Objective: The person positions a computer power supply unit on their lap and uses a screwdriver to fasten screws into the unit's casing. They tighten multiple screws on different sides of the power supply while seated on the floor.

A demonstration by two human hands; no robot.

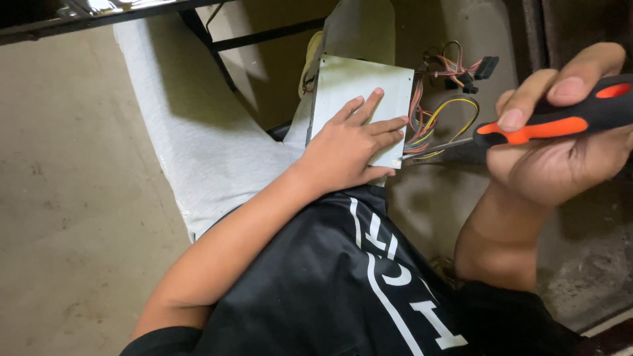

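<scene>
Grey sheet metal is what the left hand (349,148) presses on: a flat metal box (359,89) with a bundle of coloured wires (435,125) spilling from its right side, resting on the person's lap against the light grey trouser leg (198,145). That hand lies spread and flat, palm down, fingers fanned toward the box's lower right corner; it grips nothing, it only pins the casing.

Off to the right, the right hand (560,145) is closed around a screwdriver (527,128) with a black and orange handle, thumb and forefinger laid along the top of the handle, the other fingers curled beneath. The tool's long axis runs nearly level, tilted a little so that the handle sits higher at the right and the thin metal shaft slopes down leftward. Its tip (403,157) sits right at the lower right corner of the box, just beside the left hand's fingertips (399,135) and just below the wire bundle; whether it is seated in a screw head is too small to tell.

So the box lies to the left of the tool hand, straight along the shaft's line, and the left hand is by far the nearer of the two to the casing, touching it, while the right hand reaches it only through the shaft. A dark table frame (217,39) crosses above, over bare concrete floor (72,198)
</scene>
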